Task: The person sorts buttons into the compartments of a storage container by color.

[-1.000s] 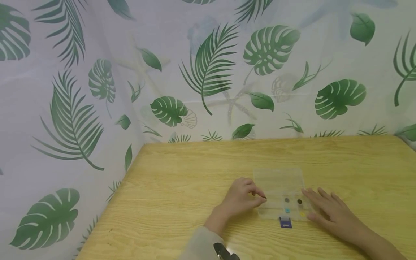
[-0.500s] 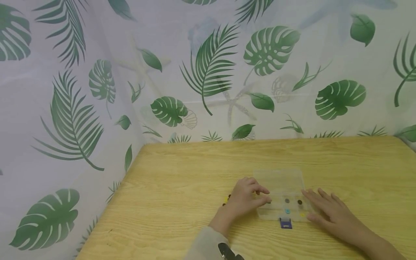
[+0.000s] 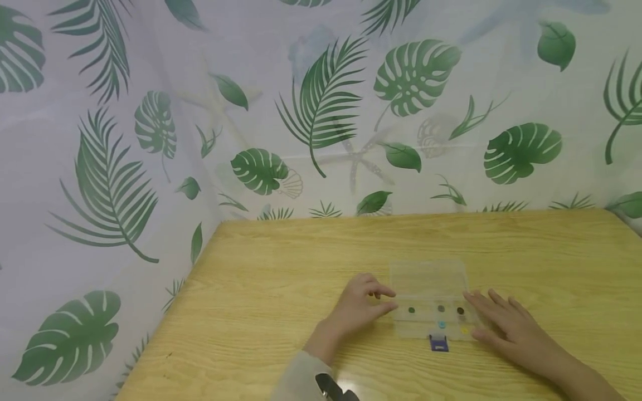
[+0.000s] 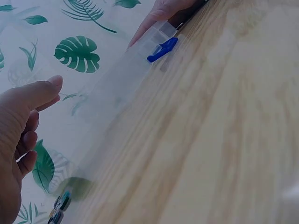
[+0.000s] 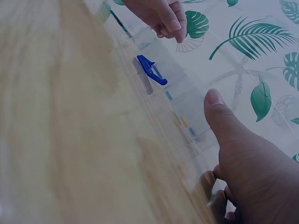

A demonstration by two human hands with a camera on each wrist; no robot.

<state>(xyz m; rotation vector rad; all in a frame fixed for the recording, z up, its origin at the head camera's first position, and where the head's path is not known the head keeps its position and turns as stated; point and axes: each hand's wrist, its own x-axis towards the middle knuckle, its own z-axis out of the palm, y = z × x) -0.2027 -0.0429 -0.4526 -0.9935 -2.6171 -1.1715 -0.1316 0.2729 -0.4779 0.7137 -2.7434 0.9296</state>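
clear box (image 3: 420,328) on the surface (image 3: 281,289), small discs (image 3: 411,310) inside; left hand (image 3: 357,307) released, thumb and forefinger apart, beside its left end; right hand (image 3: 516,334) released, fingers extended, at its right end

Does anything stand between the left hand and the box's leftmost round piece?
Only the left wall of the box, by the left hand; the lid lies folded back, so the piece looks reachable from above.

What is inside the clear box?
Inside the box, three dark pieces, a blue piece and a yellow piece show. The right hand partly covers the box's right edge, hiding anything there.
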